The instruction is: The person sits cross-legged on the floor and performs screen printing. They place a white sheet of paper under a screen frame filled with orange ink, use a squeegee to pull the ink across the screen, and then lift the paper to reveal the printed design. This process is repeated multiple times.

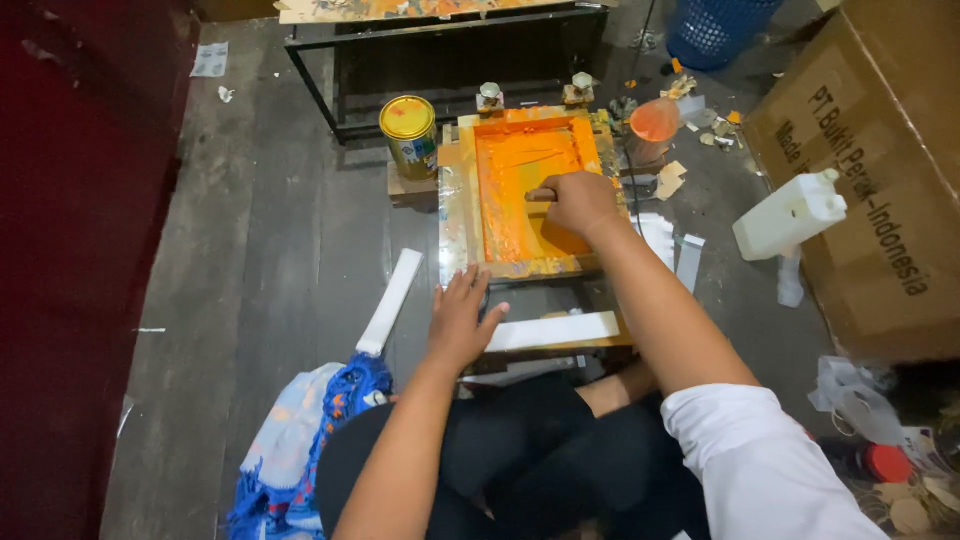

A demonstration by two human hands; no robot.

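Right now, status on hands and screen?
Right hand gripping squeegee on orange-inked screen frame. Left hand flat at frame's near edge. Paint can beside, clear.

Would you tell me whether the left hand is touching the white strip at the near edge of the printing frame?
Touching. The head view shows the left hand lying flat with its thumb resting against the end of the white strip.

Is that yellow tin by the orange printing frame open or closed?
Closed. The yellow tin stands upright beside the screen-printing frame with its round yellow lid seated flat on top.
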